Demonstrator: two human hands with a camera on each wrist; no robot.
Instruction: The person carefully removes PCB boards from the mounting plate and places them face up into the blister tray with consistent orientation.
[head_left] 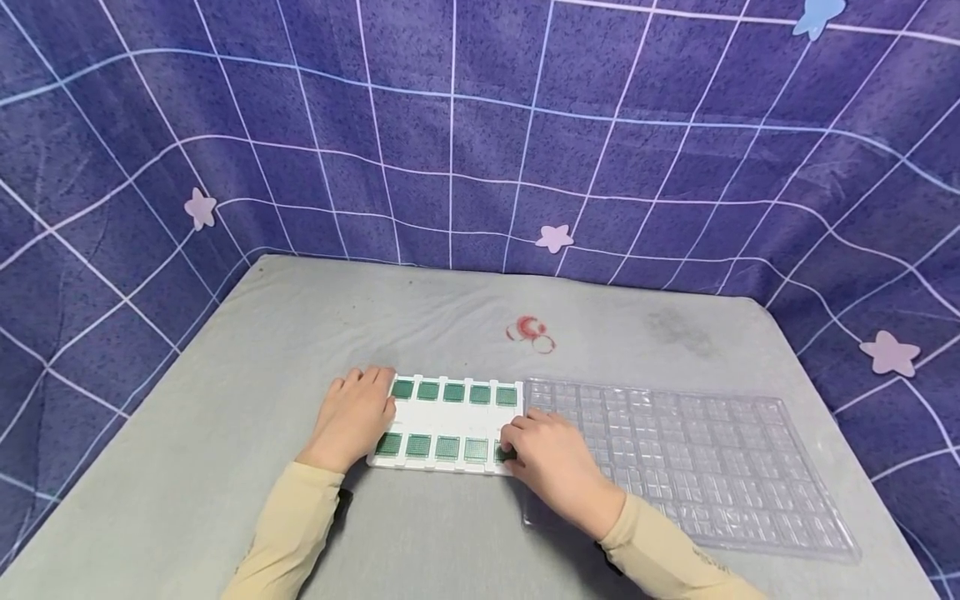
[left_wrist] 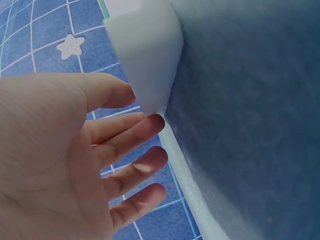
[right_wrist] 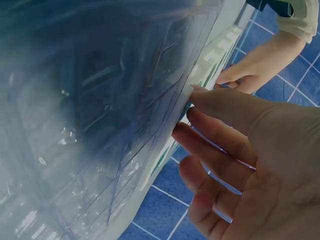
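Note:
A white tray (head_left: 450, 415) lies on the table with two rows of small square green circuit boards (head_left: 447, 447) in it. At the tray's left end my left hand (head_left: 352, 417) holds the edge, thumb and forefinger about its end wall (left_wrist: 145, 55) in the left wrist view. My right hand (head_left: 558, 467) is over the near right corner, its thumb and forefinger pinching the circuit board (head_left: 504, 452) there. That board is partly hidden by the fingers, and whether it sits fully in its slot I cannot tell.
A clear plastic tray (head_left: 705, 467) with many compartments lies against the white tray's right end, partly under my right forearm. Behind the trays the grey tablecloth (head_left: 420, 317) bears a red mark. A blue grid curtain (head_left: 480, 142) with stars surrounds the table.

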